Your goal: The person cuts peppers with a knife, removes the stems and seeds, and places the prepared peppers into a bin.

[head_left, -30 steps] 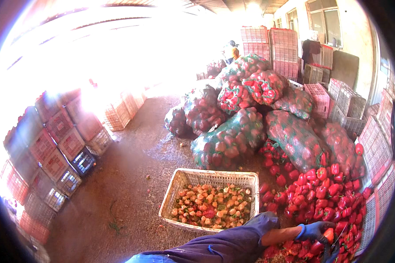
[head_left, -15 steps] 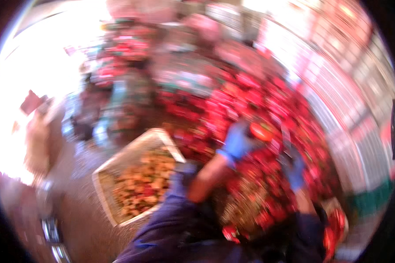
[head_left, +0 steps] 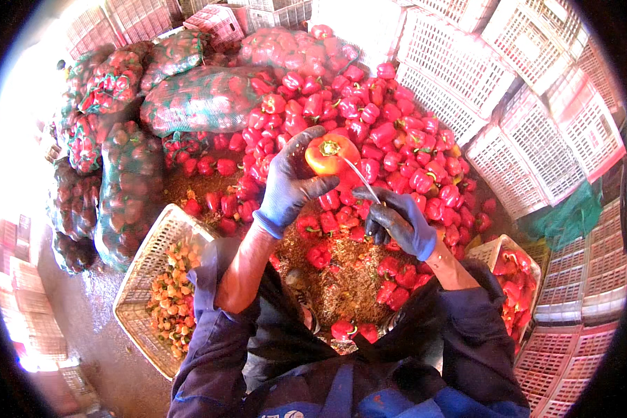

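Observation:
In my left hand (head_left: 285, 188), gloved in blue with a dirty grey palm, is an orange-red bell pepper (head_left: 320, 161). Its green stem end faces up towards me, and my fingers and thumb grip its left and near sides. My right hand (head_left: 401, 221), in a matching glove, is closed around a knife whose handle is mostly hidden by the fingers. The thin knife blade (head_left: 363, 180) slants up and left, its tip at the pepper's top near the stem; whether it has cut in I cannot tell. Beneath both hands lies a large heap of red bell peppers (head_left: 390, 136).
At my left, a pale crate (head_left: 134, 279) holds cut-off pepper cores (head_left: 172, 306). Another crate (head_left: 482, 252) with red pepper pieces stands at my right. Stuffed green mesh sacks (head_left: 195, 101) lie far left. Stacked plastic crates (head_left: 460, 66) line the right side. Scraps litter the floor (head_left: 348, 292) between my legs.
The earlier view is smeared by motion, and the whole view has swung since. The knife was apart from the pepper; now its tip is at the pepper's top, with my hands closer together.

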The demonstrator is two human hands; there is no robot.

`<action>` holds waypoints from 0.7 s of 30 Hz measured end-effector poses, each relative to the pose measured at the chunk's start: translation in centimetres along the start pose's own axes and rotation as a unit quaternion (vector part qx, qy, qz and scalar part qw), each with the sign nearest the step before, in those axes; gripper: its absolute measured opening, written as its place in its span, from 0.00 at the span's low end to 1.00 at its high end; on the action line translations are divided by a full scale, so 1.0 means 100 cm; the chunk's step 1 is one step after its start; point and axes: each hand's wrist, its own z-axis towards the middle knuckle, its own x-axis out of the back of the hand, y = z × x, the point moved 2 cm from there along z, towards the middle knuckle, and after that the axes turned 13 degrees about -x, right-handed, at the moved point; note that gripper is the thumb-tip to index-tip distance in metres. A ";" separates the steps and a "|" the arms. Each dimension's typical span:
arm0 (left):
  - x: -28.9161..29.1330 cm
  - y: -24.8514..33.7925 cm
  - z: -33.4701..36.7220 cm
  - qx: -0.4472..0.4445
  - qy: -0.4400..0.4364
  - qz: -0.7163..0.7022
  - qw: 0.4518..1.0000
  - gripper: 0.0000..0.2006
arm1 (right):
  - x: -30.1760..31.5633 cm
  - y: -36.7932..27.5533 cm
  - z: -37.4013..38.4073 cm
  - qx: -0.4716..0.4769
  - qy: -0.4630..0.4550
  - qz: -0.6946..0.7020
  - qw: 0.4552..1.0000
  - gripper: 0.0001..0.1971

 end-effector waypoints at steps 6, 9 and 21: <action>-0.003 -0.005 -0.008 -0.036 -0.008 0.060 0.998 0.38 | -0.003 0.008 0.006 -0.035 -0.014 0.048 0.998 0.24; 0.016 -0.010 0.000 -0.029 0.129 -0.026 0.991 0.32 | -0.004 0.018 0.006 -0.036 0.002 -0.004 0.999 0.22; -0.015 -0.015 -0.012 0.111 0.014 -0.267 0.957 0.37 | 0.010 0.008 0.003 0.053 0.185 0.067 0.979 0.31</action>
